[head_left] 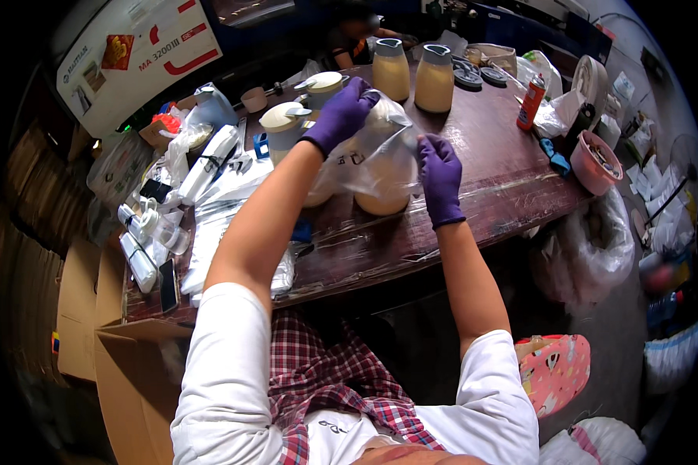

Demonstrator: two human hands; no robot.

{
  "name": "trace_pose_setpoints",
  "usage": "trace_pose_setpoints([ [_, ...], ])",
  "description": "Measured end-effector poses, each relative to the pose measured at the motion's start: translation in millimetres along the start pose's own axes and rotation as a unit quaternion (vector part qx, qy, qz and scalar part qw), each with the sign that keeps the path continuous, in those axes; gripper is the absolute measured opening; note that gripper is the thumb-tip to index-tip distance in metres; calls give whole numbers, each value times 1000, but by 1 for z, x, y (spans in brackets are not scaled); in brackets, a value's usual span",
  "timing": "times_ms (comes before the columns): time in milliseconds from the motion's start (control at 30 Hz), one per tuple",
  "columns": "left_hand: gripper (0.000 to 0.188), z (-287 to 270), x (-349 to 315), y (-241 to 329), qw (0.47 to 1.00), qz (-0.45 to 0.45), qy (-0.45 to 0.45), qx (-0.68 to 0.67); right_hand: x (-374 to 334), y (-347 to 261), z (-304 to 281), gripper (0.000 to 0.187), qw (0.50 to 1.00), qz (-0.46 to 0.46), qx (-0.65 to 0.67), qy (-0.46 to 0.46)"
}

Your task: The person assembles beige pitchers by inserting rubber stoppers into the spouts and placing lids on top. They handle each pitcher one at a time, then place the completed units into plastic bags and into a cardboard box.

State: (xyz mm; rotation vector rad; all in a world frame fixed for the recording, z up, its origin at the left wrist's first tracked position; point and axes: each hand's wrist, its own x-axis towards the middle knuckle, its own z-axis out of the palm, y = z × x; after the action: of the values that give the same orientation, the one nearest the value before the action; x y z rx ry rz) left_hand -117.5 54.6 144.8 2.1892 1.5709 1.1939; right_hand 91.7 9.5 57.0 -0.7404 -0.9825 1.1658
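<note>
Both my hands wear purple gloves and pinch the edge of a clear plastic bag [376, 159]. My left hand [341, 116] grips its upper left side, fingers closed. My right hand [442, 180] has its fingers closed on the right edge. The bag hangs over a cream-yellow jug [381, 204] standing upright on the table; its upper part is seen only through the film. Two jugs with cream lids, one nearer [281, 128] and one farther [323, 87], stand left of the bag, partly behind my left arm. Beyond it are two lidless yellow jugs [391, 71] [433, 80] with grey spouted rims.
On the dark red table [488, 186] lie flat plastic bags [217, 213], a phone [168, 285], grey round parts [467, 75] and a red spray can [530, 102]. A pink bucket [595, 164] hangs by the right edge. Cardboard [136, 380] stands at left. Another person [350, 39] is across the table.
</note>
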Motion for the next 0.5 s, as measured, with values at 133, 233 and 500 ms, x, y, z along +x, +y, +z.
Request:
trace_pose_setpoints([
  [133, 26, -16, -17, 21, 961, -193, -130, -151, 7, -6, -31, 12, 1000, 5, -23, -17],
  [233, 34, -62, -31, -25, 957, -24, -221, -188, 18, -29, -36, 18, 975, 139, -27, -171],
  [500, 73, -37, -67, -36, 938, 245, -243, 0, 59, -64, -55, 34, 879, 128, -262, -377],
])
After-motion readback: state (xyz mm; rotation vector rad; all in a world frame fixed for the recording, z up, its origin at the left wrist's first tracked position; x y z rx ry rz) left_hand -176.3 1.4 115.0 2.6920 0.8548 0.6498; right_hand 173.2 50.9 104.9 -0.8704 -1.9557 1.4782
